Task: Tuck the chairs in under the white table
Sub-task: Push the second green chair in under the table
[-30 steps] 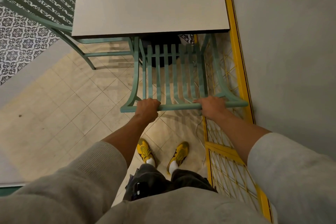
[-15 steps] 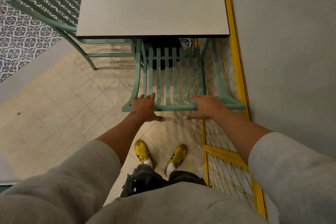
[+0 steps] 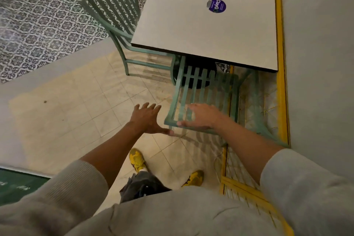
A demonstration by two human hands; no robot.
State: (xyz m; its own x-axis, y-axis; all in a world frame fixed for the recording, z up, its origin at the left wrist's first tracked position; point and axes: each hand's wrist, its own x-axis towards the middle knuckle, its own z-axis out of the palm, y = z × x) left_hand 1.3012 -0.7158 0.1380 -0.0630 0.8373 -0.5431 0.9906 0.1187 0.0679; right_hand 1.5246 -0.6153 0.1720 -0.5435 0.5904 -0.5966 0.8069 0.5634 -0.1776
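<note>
Your left hand (image 3: pixel 146 119) is hovering spread and empty beside the near green slatted metal chair (image 3: pixel 207 90), touching nothing. Your right hand (image 3: pixel 201 116), fingers extended, is lying blurred over its top rail; grip cannot be confirmed. The chair's seat is sitting under the square white table (image 3: pixel 206 21). A second green chair (image 3: pixel 113 7) is standing at the table's left side.

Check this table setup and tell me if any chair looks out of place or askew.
The near green chair is pushed in, its seat under the white table. The second green chair at the table's left side sits angled to the edge, its backrest well clear of the top, so it looks less tucked. Nothing appears damaged or spilled.
</note>
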